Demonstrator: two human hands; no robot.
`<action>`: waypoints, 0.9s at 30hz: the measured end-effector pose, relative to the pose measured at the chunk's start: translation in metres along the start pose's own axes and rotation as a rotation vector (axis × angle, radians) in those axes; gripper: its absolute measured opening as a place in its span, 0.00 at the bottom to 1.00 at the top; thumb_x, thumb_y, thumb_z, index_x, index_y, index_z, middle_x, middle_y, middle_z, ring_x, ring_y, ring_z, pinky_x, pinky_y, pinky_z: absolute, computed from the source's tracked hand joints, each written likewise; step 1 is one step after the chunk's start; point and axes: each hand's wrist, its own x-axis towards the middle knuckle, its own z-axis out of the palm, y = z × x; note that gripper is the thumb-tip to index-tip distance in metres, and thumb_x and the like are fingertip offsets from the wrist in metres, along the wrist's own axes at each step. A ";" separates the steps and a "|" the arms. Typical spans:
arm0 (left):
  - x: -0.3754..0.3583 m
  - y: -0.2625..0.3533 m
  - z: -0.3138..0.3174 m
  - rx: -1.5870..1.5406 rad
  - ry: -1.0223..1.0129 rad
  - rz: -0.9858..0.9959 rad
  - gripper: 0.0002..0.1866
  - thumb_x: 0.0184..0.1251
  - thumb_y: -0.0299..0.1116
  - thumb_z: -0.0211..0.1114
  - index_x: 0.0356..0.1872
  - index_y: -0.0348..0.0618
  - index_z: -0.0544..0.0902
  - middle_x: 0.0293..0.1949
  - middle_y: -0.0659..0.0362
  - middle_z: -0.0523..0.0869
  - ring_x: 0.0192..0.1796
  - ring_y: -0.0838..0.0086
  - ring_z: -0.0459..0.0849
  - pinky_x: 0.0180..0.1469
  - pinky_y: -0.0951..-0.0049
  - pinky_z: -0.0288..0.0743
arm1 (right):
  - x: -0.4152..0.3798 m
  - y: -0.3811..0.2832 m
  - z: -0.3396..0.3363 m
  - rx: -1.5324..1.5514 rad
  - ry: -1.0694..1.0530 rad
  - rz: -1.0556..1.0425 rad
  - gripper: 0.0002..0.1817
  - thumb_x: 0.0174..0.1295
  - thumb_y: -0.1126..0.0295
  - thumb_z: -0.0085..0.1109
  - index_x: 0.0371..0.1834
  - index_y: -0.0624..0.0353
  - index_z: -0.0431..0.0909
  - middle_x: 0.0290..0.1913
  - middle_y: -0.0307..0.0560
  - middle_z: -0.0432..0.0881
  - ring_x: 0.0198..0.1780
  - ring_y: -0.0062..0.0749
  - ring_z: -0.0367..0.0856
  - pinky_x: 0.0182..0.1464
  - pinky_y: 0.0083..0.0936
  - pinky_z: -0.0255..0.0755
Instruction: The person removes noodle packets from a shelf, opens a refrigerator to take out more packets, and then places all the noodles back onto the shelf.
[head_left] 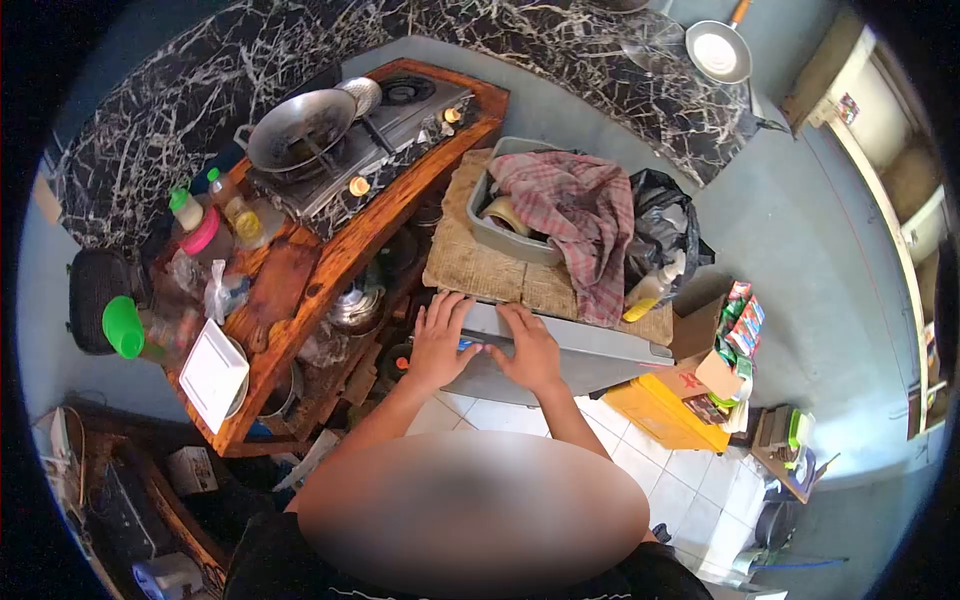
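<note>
My left hand (439, 342) lies on the front top edge of a grey box-shaped appliance (590, 355) that looks like a small fridge. Its fingers are spread and pointing away from me. Beside it, my right hand (526, 350) rests on the same edge, fingers also apart, the two thumbs close together. Neither hand holds anything. Just past my fingertips, a worn brown board (453, 262) covers the appliance's top. On the board stands a grey plastic basin (515, 246) with a checked red-grey cloth (575, 195) draped over its right side. A yellow-labelled bottle (652, 288) stands near the right corner.
To the left, a wooden counter (375, 218) bears a gas stove (400, 130) with a wok (300, 130), bottles and a white tray (214, 376). A black plastic bag (662, 222) sits behind the bottle. On the right are a yellow crate (660, 412) and a cardboard box (698, 330) of packets.
</note>
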 end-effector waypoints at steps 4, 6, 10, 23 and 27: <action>-0.002 -0.005 0.002 0.072 0.004 0.028 0.42 0.56 0.40 0.75 0.72 0.51 0.65 0.70 0.55 0.65 0.77 0.55 0.59 0.74 0.45 0.55 | -0.001 -0.002 0.003 -0.038 0.016 0.027 0.37 0.52 0.60 0.73 0.67 0.50 0.70 0.65 0.44 0.74 0.61 0.49 0.76 0.59 0.41 0.76; -0.003 -0.004 0.001 0.072 0.009 0.023 0.41 0.57 0.39 0.75 0.72 0.51 0.65 0.70 0.55 0.65 0.77 0.56 0.59 0.73 0.47 0.57 | -0.002 -0.004 0.001 -0.043 0.010 0.037 0.37 0.52 0.60 0.73 0.68 0.50 0.71 0.65 0.44 0.74 0.61 0.49 0.76 0.59 0.41 0.76; -0.001 0.001 0.002 0.072 0.029 -0.002 0.38 0.59 0.40 0.73 0.71 0.52 0.67 0.69 0.56 0.66 0.76 0.56 0.60 0.71 0.50 0.61 | -0.002 -0.002 0.000 -0.017 -0.013 0.048 0.37 0.52 0.61 0.73 0.68 0.51 0.71 0.66 0.45 0.73 0.63 0.49 0.75 0.62 0.40 0.74; 0.004 0.016 0.010 0.126 0.044 -0.160 0.36 0.58 0.47 0.74 0.66 0.50 0.71 0.67 0.56 0.69 0.75 0.58 0.63 0.66 0.49 0.68 | -0.005 0.017 -0.002 0.025 -0.107 -0.047 0.39 0.55 0.61 0.71 0.71 0.55 0.67 0.70 0.52 0.69 0.66 0.52 0.72 0.65 0.41 0.71; 0.002 0.015 0.013 0.156 0.116 -0.109 0.35 0.54 0.46 0.75 0.62 0.51 0.71 0.63 0.59 0.72 0.71 0.62 0.68 0.62 0.50 0.72 | -0.009 0.023 0.004 0.040 -0.055 -0.073 0.38 0.55 0.60 0.71 0.70 0.52 0.69 0.68 0.51 0.70 0.66 0.52 0.72 0.64 0.42 0.72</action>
